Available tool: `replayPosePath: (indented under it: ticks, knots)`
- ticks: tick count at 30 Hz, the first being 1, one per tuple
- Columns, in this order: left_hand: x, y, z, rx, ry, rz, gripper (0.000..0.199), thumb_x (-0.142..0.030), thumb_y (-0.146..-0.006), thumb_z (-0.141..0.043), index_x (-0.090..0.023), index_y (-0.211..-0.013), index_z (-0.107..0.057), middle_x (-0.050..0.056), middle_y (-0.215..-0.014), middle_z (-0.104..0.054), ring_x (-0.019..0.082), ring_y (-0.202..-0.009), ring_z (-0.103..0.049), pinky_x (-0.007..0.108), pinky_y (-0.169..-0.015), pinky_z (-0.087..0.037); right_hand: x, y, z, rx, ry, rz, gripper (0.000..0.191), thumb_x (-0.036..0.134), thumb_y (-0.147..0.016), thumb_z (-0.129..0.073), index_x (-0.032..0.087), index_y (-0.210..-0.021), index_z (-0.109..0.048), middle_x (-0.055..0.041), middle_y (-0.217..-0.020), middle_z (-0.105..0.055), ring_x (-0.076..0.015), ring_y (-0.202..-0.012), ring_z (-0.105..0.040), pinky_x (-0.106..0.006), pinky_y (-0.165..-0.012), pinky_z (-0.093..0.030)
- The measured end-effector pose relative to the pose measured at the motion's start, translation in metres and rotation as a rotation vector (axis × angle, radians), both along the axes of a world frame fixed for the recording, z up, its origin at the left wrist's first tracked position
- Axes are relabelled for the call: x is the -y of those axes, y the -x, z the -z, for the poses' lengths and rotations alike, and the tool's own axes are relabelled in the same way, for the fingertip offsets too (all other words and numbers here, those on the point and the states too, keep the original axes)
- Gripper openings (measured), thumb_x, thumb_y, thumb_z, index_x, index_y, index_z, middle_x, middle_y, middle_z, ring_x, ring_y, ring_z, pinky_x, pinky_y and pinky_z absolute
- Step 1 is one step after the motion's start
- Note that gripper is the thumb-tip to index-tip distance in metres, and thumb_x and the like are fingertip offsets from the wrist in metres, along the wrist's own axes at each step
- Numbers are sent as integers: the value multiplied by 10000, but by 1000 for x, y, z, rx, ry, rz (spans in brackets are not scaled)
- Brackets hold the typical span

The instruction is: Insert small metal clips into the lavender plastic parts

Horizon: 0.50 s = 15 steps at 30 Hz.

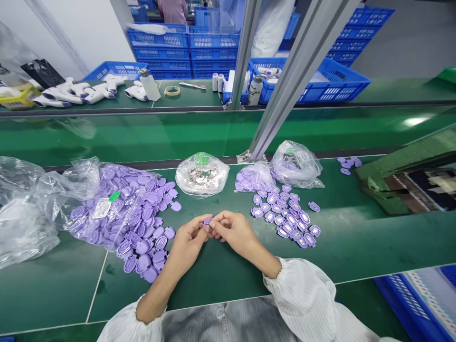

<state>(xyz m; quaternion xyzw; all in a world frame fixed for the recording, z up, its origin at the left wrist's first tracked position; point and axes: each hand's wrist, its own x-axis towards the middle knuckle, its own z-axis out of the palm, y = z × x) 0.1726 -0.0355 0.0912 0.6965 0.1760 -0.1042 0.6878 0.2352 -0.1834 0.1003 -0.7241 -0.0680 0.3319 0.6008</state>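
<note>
My left hand (190,239) and my right hand (233,230) meet over the green table, fingers pinched around one small purple piece (207,221). Fingertips hide most of it. To the left, a heap of purple pieces (142,213) spills from a clear plastic bag (80,190). Beyond my hands lies a clear bag of small silvery metal parts (202,176). On the right, purple pieces with metal parts on them (292,216) lie spread out, near a bag of purple pieces (254,177) and another clear bag (296,164).
A green metal machine (384,175) stands at the right. Grey metal posts (285,85) rise behind the bags. Blue crates (335,83) and white, gun-shaped items (96,90) sit on the far bench. A person (173,10) is in the background.
</note>
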Motion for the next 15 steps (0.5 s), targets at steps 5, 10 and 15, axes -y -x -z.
replayPosePath:
  ticks: [5, 10, 15]
  knots:
    - [1, 1, 0, -10, -3, -20, 483, -468, -825, -612, -164, -1201, -621, 70, -953, -723, 186, -878, -669, 290, -811, -534, 1, 0, 0, 19, 28, -10, 180, 337, -811, -578, 160, -825, -610, -36, -763, -685, -117, -681, -656, -203, -601, -506]
    - [0, 0, 0, -24, -3, -5, 460, -441, -854, -588, -152, -1212, -610, 69, -950, -717, 171, -862, -667, 281, -798, -529, 2, 0, 4, 36, 50, -3, 205, 368, -810, -588, 165, -841, -596, -29, -751, -674, -118, -671, -649, -202, -573, -513]
    - [1, 0, -1, -8, -12, -22, 419, -423, -853, -595, -141, -1160, -633, 54, -850, -711, 157, -792, -665, 266, -755, -519, 4, -4, 7, -89, 22, 24, 361, 436, -764, -657, 170, -995, -581, -2, -648, -633, -109, -554, -593, -200, -470, -489]
